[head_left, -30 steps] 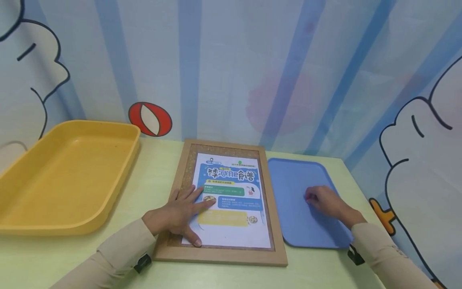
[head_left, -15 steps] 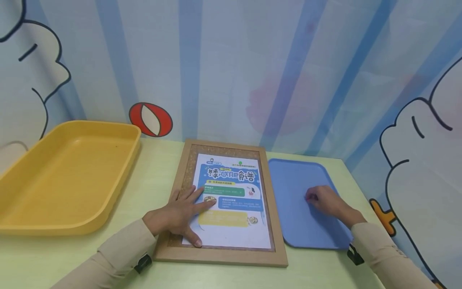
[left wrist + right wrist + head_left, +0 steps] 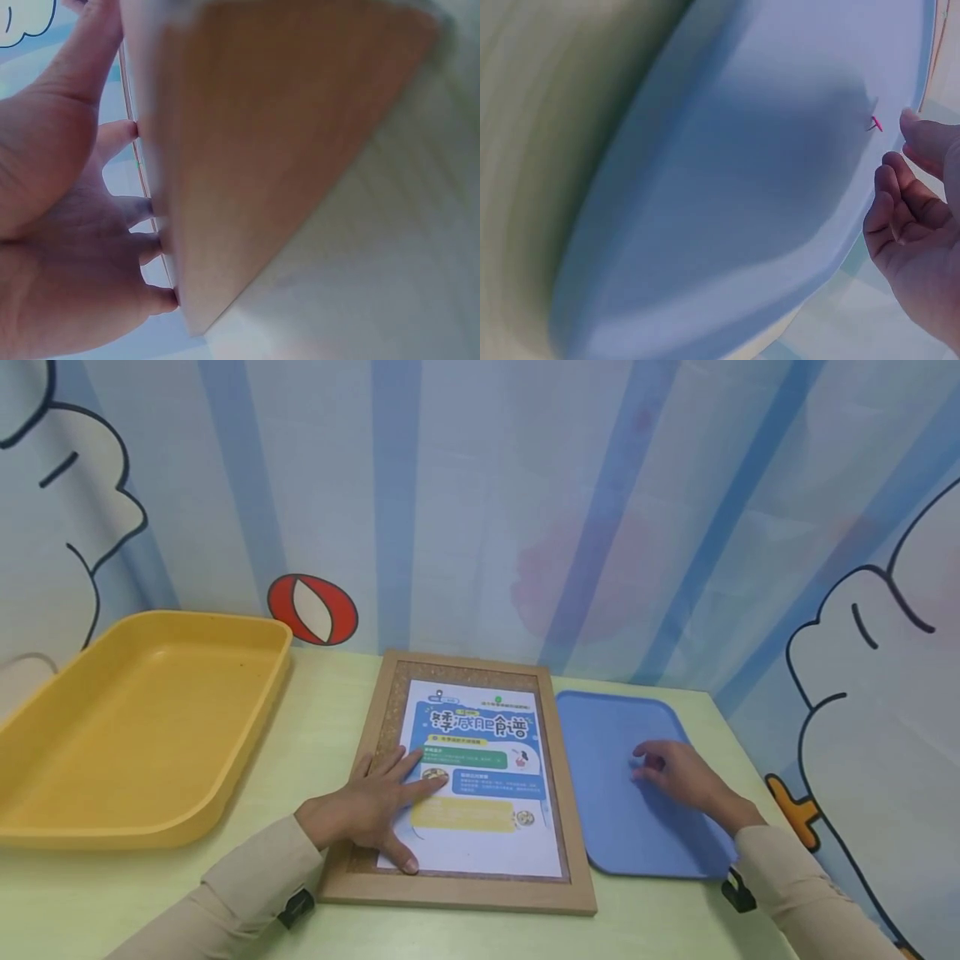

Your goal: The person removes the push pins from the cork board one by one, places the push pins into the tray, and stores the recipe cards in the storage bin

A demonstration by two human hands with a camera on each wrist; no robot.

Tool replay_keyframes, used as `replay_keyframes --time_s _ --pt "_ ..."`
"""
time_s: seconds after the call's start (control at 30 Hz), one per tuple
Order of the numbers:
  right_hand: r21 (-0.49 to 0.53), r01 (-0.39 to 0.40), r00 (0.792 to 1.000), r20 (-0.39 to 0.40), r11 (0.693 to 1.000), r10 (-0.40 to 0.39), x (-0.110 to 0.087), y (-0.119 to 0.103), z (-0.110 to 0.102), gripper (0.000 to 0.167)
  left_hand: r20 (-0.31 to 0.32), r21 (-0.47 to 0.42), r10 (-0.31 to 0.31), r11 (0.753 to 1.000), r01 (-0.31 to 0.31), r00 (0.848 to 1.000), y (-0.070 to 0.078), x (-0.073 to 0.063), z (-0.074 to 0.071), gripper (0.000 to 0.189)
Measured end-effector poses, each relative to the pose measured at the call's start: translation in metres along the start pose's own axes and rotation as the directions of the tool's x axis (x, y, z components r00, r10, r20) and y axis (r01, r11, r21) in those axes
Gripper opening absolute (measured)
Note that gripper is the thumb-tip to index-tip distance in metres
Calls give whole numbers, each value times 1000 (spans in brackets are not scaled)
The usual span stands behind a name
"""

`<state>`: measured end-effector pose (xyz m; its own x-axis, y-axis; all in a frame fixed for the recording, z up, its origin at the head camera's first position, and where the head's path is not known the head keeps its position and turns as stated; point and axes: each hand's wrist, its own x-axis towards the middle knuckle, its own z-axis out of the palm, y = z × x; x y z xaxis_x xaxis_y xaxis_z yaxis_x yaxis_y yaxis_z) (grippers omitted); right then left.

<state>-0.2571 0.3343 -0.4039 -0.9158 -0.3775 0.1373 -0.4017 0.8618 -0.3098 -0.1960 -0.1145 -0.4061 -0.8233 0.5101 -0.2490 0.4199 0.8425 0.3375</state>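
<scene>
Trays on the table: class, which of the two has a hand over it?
The blue tray, right of the framed board: the right hand is over it. The yellow tray, left of the board, has neither hand over it.

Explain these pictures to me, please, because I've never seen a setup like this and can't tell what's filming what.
There's no machine here, just a person's two bare hands. The wide picture looks down from the head; the two close ones look from each wrist. On the pale table stand a yellow tray on the left, a wood-framed corkboard bearing a printed sheet, and a blue tray on the right. The left hand lies spread on the sheet. The right hand is over the blue tray, holding nothing; its wrist view shows a small pink pin-like thing near the fingertips.
</scene>
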Motion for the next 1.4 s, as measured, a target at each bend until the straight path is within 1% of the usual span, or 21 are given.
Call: replay_keyframes --time_s 0.2,0.37,0.47,0.57,0.73,0.97,1.17,1.4 --pt "46 -32 999 -39 998 34 11 -9 2 30 1 -17 1 1000 -1 1000 -3 -2 1 115" --pt "93 -22 995 -97 995 31 26 -15 8 33 5 -39 12 999 -12 1000 -6 -5 1 114" --pt "98 -4 994 -110 995 15 35 -21 13 35 4 -44 24 999 -24 1000 -7 -7 2 114" --pt "115 2 995 -103 993 10 43 -30 15 36 -5 -41 49 998 -49 999 -9 -9 2 113" --pt "117 5 997 -72 993 3 53 -46 10 38 -27 -34 94 995 -95 995 -11 -10 5 110" --pt "104 26 999 -34 994 -23 74 -69 5 41 -73 16 88 996 -87 993 -13 -8 11 96" --pt "146 14 1000 -22 989 -11 91 -85 14 43 -117 87 111 991 -101 987 -10 -7 16 86" --pt "211 -22 1000 -11 977 25 107 -102 27 42 -143 129 107 988 -89 984 -10 -5 23 84"
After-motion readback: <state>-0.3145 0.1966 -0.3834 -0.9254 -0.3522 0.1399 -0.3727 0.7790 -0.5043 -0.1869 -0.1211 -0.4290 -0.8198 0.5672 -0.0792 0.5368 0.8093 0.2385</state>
